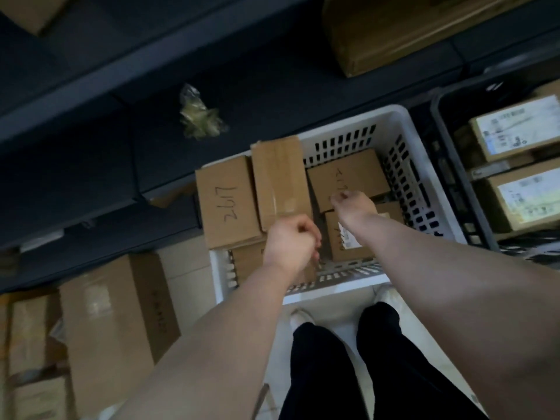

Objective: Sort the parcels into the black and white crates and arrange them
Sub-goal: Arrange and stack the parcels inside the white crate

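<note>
Parcels (227, 201) stand on edge in the white crate (404, 122), likely to save room; left hand (291, 242) and right hand (354, 204) hover curled, empty.

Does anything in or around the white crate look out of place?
Yes. The handwritten parcel overhangs the white crate at its left rim instead of sitting inside, and the taped parcel beside it sticks up over the back rim, askew. A crumpled clear wrap lies loose on the dark shelf behind.
</note>
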`<move>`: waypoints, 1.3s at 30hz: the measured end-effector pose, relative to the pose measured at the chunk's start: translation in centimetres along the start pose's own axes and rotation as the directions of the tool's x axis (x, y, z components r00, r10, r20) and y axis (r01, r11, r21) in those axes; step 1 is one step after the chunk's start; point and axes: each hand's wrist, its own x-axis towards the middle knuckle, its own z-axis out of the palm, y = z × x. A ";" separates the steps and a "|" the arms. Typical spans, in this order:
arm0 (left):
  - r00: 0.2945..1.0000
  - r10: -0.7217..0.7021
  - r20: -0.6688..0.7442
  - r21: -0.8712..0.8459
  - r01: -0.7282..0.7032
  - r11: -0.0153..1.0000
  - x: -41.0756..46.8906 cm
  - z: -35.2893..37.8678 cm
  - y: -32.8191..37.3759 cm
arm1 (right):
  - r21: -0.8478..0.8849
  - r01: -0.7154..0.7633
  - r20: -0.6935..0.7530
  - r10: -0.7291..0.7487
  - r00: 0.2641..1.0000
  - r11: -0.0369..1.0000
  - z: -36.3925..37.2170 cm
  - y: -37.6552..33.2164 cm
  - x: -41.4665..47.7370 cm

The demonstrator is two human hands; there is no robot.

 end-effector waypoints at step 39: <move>0.950 -0.261 0.170 -0.712 0.302 0.633 6.4 5.2 4.5 | -0.048 0.368 -0.155 -0.371 0.916 0.928 -6.1 7.3 2.9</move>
